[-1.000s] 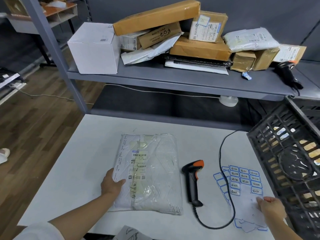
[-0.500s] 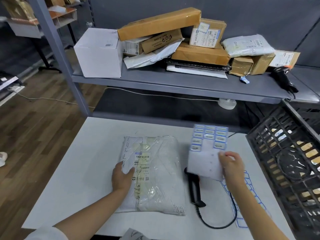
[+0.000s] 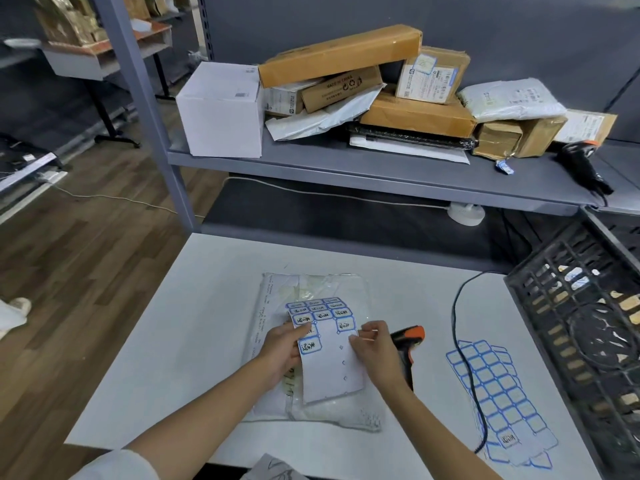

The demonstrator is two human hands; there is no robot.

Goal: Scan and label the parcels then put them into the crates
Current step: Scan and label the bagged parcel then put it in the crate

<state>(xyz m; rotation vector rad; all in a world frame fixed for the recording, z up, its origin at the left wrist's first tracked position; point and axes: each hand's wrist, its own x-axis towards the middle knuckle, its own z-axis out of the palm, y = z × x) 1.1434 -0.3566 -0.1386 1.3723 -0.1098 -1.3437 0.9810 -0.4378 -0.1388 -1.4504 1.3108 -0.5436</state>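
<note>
While both hands work over the white table (image 3: 180, 341), a glossy label sheet (image 3: 330, 368) is held above a flat parcel (image 3: 304, 289), a soft translucent poly mailer, crinkled, with pale contents showing through and a printed strip down its left edge. The parcel lies on the table's middle, mostly hidden under sheet and hands.

Left hand (image 3: 280, 351): fingers curled round the sheet's left edge, thumb on top near a blue-bordered sticker. Right hand (image 3: 374, 351): thumb and forefinger pinch at the sheet's right edge; whether they grip the backing alone or a sticker peeling off it cannot be told. Sheet is rectangular with rounded corners, bowed slightly; upper part carries rows of small blue-framed stickers with dark script, lower part bare backing.

Just right of the right hand, a black handheld scanner (image 3: 407, 337) with orange trigger section lies on the table, partly hidden by the wrist; its black cable (image 3: 460, 327) loops toward the table's back and across a second label sheet (image 3: 498, 400), mostly empty blue outlines, lying flat.

Far right: black plastic crate (image 3: 540, 327), open lattice walls, tilted toward the table.

Behind, a grey metal shelf (image 3: 346, 171) holds piled cartons: a white cube-like box (image 3: 221, 109), brown corrugated boxes (image 3: 339, 53), white poly bags (image 3: 512, 98). A second scanner (image 3: 585, 168) rests at its right end.
</note>
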